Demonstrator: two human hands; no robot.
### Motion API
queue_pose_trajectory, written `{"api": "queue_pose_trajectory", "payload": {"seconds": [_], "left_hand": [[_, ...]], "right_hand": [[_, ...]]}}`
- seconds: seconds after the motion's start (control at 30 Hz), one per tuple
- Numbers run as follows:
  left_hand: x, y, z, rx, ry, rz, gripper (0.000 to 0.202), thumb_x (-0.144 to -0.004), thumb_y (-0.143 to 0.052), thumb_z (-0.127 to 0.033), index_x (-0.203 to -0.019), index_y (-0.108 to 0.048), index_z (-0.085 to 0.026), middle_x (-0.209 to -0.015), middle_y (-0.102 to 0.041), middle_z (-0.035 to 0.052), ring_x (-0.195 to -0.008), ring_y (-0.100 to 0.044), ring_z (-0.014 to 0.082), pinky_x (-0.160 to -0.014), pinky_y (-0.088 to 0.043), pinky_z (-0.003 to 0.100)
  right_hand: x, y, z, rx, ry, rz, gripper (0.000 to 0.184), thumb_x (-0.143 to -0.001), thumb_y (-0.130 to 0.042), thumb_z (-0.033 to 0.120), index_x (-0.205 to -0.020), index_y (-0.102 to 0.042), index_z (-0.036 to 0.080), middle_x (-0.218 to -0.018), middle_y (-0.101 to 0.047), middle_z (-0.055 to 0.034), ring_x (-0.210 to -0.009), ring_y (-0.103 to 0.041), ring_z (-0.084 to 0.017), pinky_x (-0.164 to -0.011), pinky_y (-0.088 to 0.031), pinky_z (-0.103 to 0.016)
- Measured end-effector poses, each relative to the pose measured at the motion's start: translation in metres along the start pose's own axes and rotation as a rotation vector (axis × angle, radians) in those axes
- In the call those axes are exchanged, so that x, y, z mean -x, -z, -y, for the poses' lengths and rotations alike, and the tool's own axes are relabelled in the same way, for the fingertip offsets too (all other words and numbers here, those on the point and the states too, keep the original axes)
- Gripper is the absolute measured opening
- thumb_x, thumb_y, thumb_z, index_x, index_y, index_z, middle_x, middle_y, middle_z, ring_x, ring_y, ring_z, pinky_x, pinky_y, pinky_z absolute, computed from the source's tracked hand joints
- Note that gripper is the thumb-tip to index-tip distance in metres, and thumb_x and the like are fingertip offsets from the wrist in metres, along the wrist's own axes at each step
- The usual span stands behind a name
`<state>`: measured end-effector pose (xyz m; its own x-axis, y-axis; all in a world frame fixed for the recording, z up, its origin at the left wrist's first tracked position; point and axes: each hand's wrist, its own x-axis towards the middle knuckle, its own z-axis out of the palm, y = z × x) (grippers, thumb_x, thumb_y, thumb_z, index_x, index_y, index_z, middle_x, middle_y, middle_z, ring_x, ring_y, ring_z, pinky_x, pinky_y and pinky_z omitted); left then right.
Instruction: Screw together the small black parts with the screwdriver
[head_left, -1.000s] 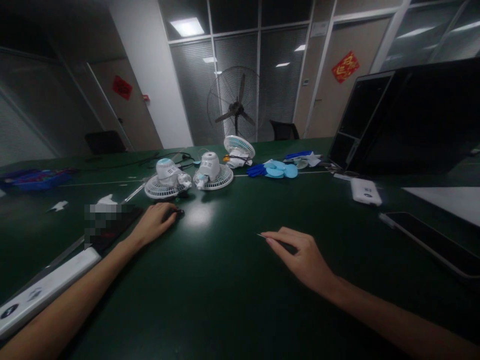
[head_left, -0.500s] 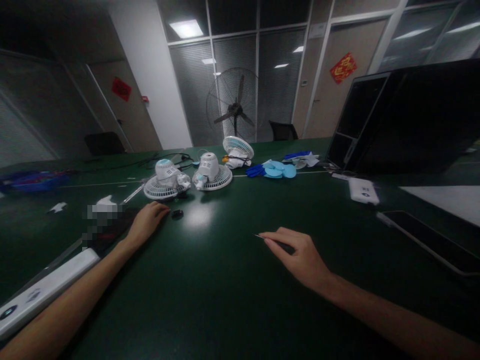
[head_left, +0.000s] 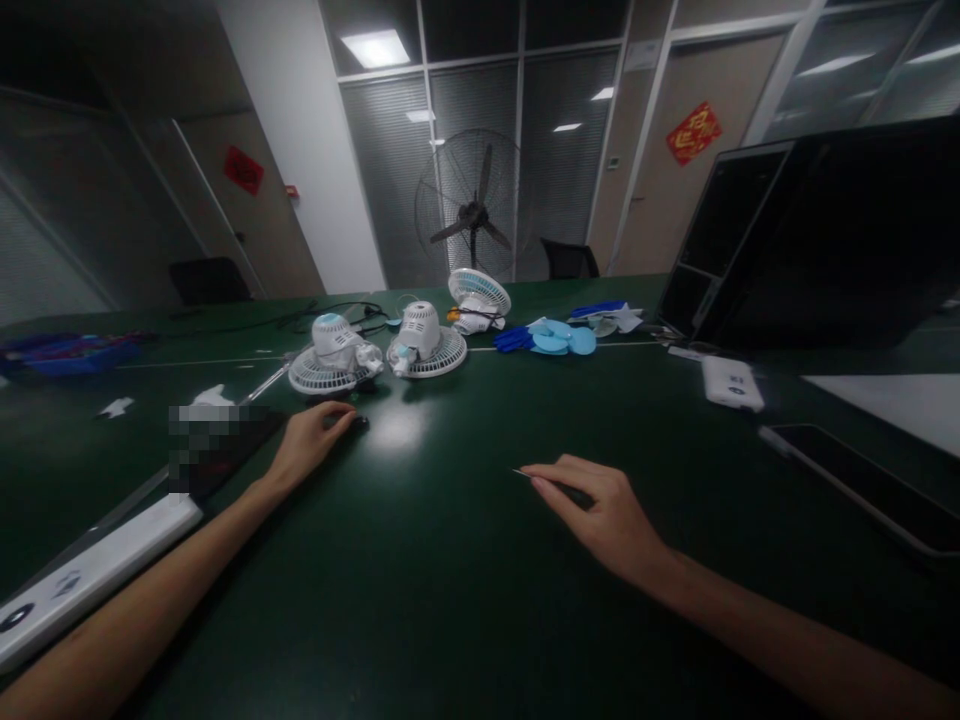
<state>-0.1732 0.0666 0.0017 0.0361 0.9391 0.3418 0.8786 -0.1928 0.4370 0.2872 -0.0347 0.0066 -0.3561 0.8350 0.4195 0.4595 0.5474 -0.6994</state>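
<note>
My left hand (head_left: pixel 309 441) lies on the dark green table (head_left: pixel 450 560), its fingers curled over a small black part (head_left: pixel 360 423) just in front of two small white fans lying face down (head_left: pixel 330 358). My right hand (head_left: pixel 600 512) rests on the table to the right, thumb and forefinger pinched on a thin metal tool (head_left: pixel 525 474) whose tip points left.
A third small fan (head_left: pixel 478 300) and blue fan blades (head_left: pixel 551 340) lie farther back. A white power bank (head_left: pixel 731 383), a dark tablet (head_left: pixel 862 485) and a large black monitor (head_left: pixel 825 230) stand at the right. A white strip (head_left: pixel 90 575) lies at the left. A big floor fan (head_left: pixel 471 205) stands behind.
My left hand drew back off the small black part half a second ago and has now moved forward onto it again. My right hand has stayed put.
</note>
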Motion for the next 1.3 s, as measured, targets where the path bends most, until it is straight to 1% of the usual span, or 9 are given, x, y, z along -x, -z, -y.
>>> {"api": "queue_pose_trajectory", "payload": {"seconds": [0.13, 0.23, 0.37, 0.5, 0.57, 0.8, 1.0, 1.17, 1.3], "left_hand": [[0.003, 0.000, -0.001, 0.014, 0.008, 0.006, 0.050, -0.096, -0.058, -0.059, -0.117, -0.077, -0.018, -0.116, -0.080, 0.0098, -0.088, -0.075, 0.0282, -0.082, -0.058, 0.036], [0.004, -0.001, -0.001, 0.023, 0.013, 0.028, 0.048, -0.094, -0.061, -0.059, -0.114, -0.078, -0.019, -0.114, -0.080, 0.0089, -0.092, -0.076, 0.0288, -0.083, -0.057, 0.035], [0.005, 0.000, -0.005, 0.024, 0.045, 0.015, 0.049, -0.093, -0.061, -0.061, -0.114, -0.077, -0.020, -0.113, -0.080, 0.0095, -0.096, -0.075, 0.0302, -0.085, -0.057, 0.036], [0.006, 0.001, -0.009, 0.002, 0.071, 0.066, 0.049, -0.090, -0.063, -0.062, -0.112, -0.078, -0.020, -0.111, -0.080, 0.0099, -0.096, -0.075, 0.0313, -0.082, -0.056, 0.036], [0.007, 0.001, -0.010, 0.009, 0.074, 0.072, 0.049, -0.090, -0.063, -0.061, -0.111, -0.078, -0.020, -0.110, -0.080, 0.0098, -0.096, -0.075, 0.0310, -0.081, -0.056, 0.036], [0.009, 0.001, -0.009, 0.046, 0.054, 0.024, 0.051, -0.093, -0.060, -0.064, -0.112, -0.077, -0.020, -0.111, -0.080, 0.0096, -0.096, -0.076, 0.0302, -0.079, -0.056, 0.035], [0.009, 0.003, -0.012, 0.024, 0.059, -0.006, 0.053, -0.093, -0.058, -0.063, -0.111, -0.077, -0.018, -0.112, -0.080, 0.0107, -0.095, -0.076, 0.0310, -0.080, -0.056, 0.035], [0.009, 0.001, -0.008, 0.029, 0.056, 0.032, 0.053, -0.092, -0.058, -0.064, -0.112, -0.078, -0.018, -0.107, -0.080, 0.0107, -0.094, -0.076, 0.0309, -0.077, -0.056, 0.035], [0.008, 0.000, -0.005, 0.033, 0.034, 0.028, 0.051, -0.093, -0.059, -0.063, -0.112, -0.079, -0.020, -0.105, -0.081, 0.0093, -0.092, -0.076, 0.0303, -0.078, -0.056, 0.035]], "right_hand": [[0.000, 0.000, -0.001, -0.024, -0.011, 0.016, 0.026, -0.106, -0.059, 0.029, -0.124, -0.077, 0.026, -0.098, -0.075, -0.0045, -0.082, -0.070, -0.018, -0.065, -0.058, -0.027], [0.001, 0.000, -0.002, -0.033, -0.012, 0.019, 0.026, -0.106, -0.059, 0.029, -0.124, -0.077, 0.025, -0.098, -0.075, -0.0049, -0.082, -0.070, -0.018, -0.065, -0.058, -0.027], [0.001, 0.000, -0.002, -0.012, -0.018, 0.029, 0.027, -0.107, -0.058, 0.029, -0.125, -0.077, 0.025, -0.099, -0.075, -0.0045, -0.081, -0.070, -0.018, -0.067, -0.057, -0.029], [0.000, 0.000, -0.001, -0.013, -0.009, 0.025, 0.027, -0.106, -0.059, 0.030, -0.124, -0.077, 0.024, -0.098, -0.075, -0.0048, -0.083, -0.070, -0.019, -0.069, -0.057, -0.030], [-0.001, 0.000, 0.000, -0.004, -0.011, 0.021, 0.027, -0.106, -0.059, 0.030, -0.124, -0.078, 0.024, -0.097, -0.075, -0.0048, -0.082, -0.070, -0.019, -0.070, -0.057, -0.031], [0.001, -0.001, -0.004, -0.016, -0.029, 0.050, 0.028, -0.107, -0.058, 0.032, -0.126, -0.076, 0.026, -0.099, -0.074, -0.0050, -0.083, -0.069, -0.019, -0.067, -0.057, -0.030], [0.001, -0.002, -0.004, -0.027, -0.029, 0.046, 0.027, -0.107, -0.058, 0.032, -0.125, -0.077, 0.025, -0.098, -0.073, -0.0056, -0.082, -0.069, -0.019, -0.065, -0.057, -0.029], [0.001, -0.002, -0.004, 0.001, -0.018, 0.042, 0.027, -0.107, -0.058, 0.032, -0.125, -0.077, 0.025, -0.097, -0.074, -0.0052, -0.081, -0.069, -0.019, -0.066, -0.056, -0.029], [0.001, -0.002, -0.004, -0.001, -0.015, 0.043, 0.027, -0.107, -0.057, 0.033, -0.125, -0.077, 0.025, -0.098, -0.074, -0.0050, -0.081, -0.069, -0.018, -0.067, -0.057, -0.029]]}}
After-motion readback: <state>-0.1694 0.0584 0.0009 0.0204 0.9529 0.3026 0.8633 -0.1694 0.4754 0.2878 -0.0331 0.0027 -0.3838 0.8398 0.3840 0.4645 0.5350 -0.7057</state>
